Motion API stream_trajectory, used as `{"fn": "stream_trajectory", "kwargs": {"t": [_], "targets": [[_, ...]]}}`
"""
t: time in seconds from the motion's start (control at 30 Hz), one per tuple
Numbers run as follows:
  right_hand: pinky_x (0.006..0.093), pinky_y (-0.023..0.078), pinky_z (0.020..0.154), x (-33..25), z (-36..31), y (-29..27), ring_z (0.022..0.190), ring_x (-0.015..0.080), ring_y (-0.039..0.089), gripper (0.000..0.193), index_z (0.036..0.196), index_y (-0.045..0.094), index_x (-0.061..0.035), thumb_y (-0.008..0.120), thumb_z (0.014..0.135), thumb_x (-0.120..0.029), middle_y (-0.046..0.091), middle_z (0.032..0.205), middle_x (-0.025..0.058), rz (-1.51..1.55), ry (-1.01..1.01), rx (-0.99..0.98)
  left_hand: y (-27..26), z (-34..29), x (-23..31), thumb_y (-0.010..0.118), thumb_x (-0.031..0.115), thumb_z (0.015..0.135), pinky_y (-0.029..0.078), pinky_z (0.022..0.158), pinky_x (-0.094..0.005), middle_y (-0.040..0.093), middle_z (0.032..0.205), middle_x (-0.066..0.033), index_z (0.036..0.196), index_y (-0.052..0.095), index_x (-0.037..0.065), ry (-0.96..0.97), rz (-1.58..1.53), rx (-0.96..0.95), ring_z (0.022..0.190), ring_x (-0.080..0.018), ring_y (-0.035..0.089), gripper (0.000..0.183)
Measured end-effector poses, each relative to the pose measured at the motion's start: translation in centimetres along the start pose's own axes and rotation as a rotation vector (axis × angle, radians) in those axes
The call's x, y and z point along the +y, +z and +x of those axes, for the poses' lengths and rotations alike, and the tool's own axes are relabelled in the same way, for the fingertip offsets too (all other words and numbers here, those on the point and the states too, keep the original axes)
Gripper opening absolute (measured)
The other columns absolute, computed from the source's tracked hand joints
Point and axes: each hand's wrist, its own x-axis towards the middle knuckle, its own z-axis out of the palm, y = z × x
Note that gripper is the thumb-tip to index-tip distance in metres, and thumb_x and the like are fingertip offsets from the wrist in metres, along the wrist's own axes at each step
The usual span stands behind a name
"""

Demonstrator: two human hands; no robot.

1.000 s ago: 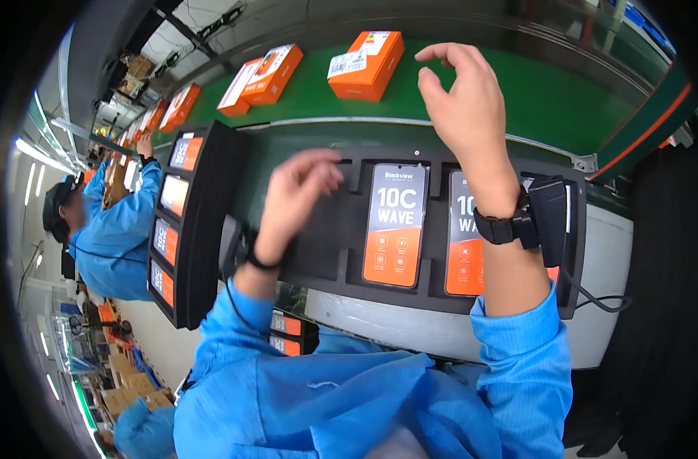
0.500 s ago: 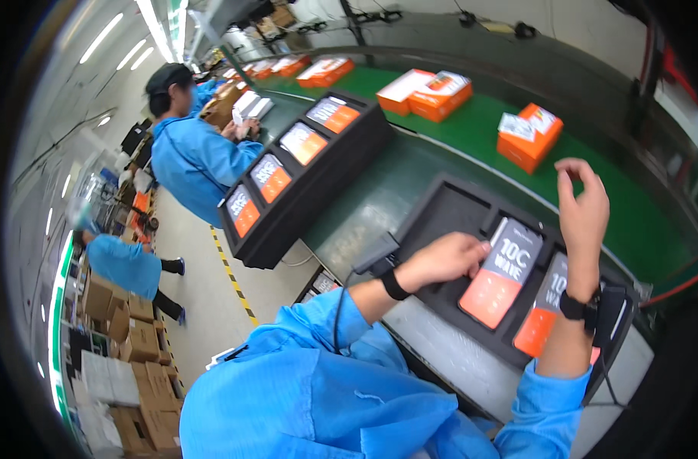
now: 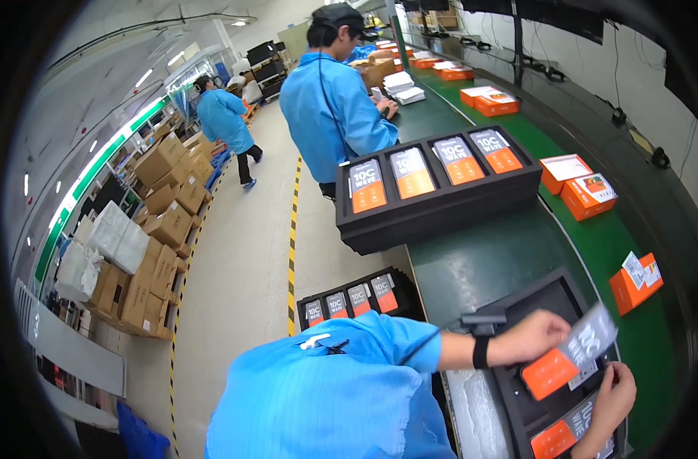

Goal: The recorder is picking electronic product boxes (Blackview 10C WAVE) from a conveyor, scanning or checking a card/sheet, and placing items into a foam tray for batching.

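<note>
A phone with a grey and orange front is raised and tilted above a black foam tray. My left hand grips its upper left edge, fingers closed. By the phone's lower right edge is my right hand, its thumb and fingertips pinched together at the tray's side; what they hold, if anything, I cannot make out. Under the raised phone a white label shows in the tray. Another grey and orange phone lies in the nearer slot, partly covered by my right forearm.
A stack of black trays with several phones stands farther along the green bench. Orange boxes sit along the right strip. Another phone tray is low at left. A co-worker in blue stands beyond; another person is in the aisle.
The phone beside my left hand has come up out of its slot and tilted. My right hand has dropped from above the tray to its side. The whole view has swung leftward.
</note>
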Motion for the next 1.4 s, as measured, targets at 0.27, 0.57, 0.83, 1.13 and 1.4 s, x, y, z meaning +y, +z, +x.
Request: {"fn": "stream_trajectory", "kwargs": {"t": [0.27,0.57,0.83,1.13,1.4], "targets": [[0.0449,0.034,0.102,-7.2,-1.6,4.1,0.115,0.0351,0.044,0.066,0.116,0.053,0.0052,0.082,0.061,-0.016,0.051,0.118,0.0170,-0.249,-0.164,-0.196,-16.0,13.0,10.6,0.051,0.017,0.096,0.054,0.068,-0.0259,0.068,0.098,-0.0076,0.109,0.063,0.000,-0.075,0.023,0.092,0.082,-0.0154,0.067,0.024],[0.0475,0.030,0.106,-8.8,0.1,3.9,0.113,0.0348,0.044,0.066,0.113,0.051,0.0059,0.083,0.061,-0.018,0.051,0.114,0.0173,-0.208,0.012,-0.237,-23.8,42.3,2.7,0.059,0.008,0.089,0.057,0.064,-0.0372,0.069,0.089,-0.0158,0.098,0.067,-0.007,-0.185,0.284,0.228,0.075,-0.0246,0.068,0.019],[0.0475,0.029,0.107,-9.7,2.0,4.2,0.110,0.0320,0.046,0.065,0.119,0.052,0.0025,0.080,0.065,-0.020,0.050,0.110,0.0162,-0.116,0.022,-0.271,-25.9,48.6,-6.6,0.043,0.020,0.087,0.050,0.089,-0.0408,0.066,0.106,-0.0180,0.099,0.071,0.007,-0.036,1.891,-0.105,0.101,-0.0306,0.064,0.033],[0.0479,0.030,0.107,-12.1,3.0,5.7,0.105,0.0318,0.047,0.059,0.113,0.052,0.0049,0.078,0.067,-0.021,0.050,0.106,0.0162,-0.164,-0.024,-0.234,-17.8,40.7,-1.1,0.038,0.048,0.095,0.046,0.093,-0.0445,0.063,0.111,-0.0244,0.116,0.061,-0.001,0.241,1.685,-0.046,0.107,-0.0392,0.058,0.058],[0.0454,0.033,0.100,-12.1,2.4,5.7,0.093,0.0288,0.055,0.050,0.106,0.049,-0.0023,0.078,0.066,-0.013,0.057,0.097,0.0112,0.001,-0.111,-0.161,-10.3,35.6,-4.3,0.071,0.052,0.068,0.036,0.101,-0.0525,0.041,0.138,-0.0238,0.136,0.047,0.011,-0.035,1.466,-0.004,0.127,-0.0382,0.040,0.083]]}}
